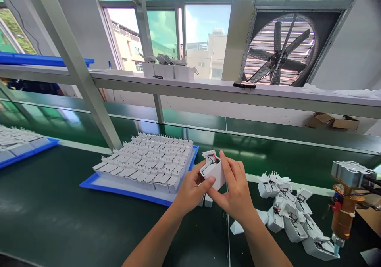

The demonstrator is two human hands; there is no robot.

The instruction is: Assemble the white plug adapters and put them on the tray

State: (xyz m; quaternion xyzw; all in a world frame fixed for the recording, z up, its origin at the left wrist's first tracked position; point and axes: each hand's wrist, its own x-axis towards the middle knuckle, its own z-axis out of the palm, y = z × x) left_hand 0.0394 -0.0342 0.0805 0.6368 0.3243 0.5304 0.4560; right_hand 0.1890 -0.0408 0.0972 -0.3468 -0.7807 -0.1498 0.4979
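Note:
Both my hands hold one white plastic charger housing [212, 168] above the dark green table, just right of a blue tray. My left hand [192, 189] grips its lower left side, thumb across the front. My right hand [235, 189] pinches its right side, index finger stretched up along the edge. Red and black wires show inside the housing's open top. The blue tray [119, 188] carries several rows of the same white housings [149, 162], standing close together. A loose pile of white housings [293, 215] lies to the right of my right hand.
A metal and copper fixture [347, 203] stands at the right edge. A second blue tray [26, 150] with white parts sits at far left. A slanted metal post [89, 88] rises behind the tray. A shelf rail [208, 92] crosses above a green conveyor belt [268, 152].

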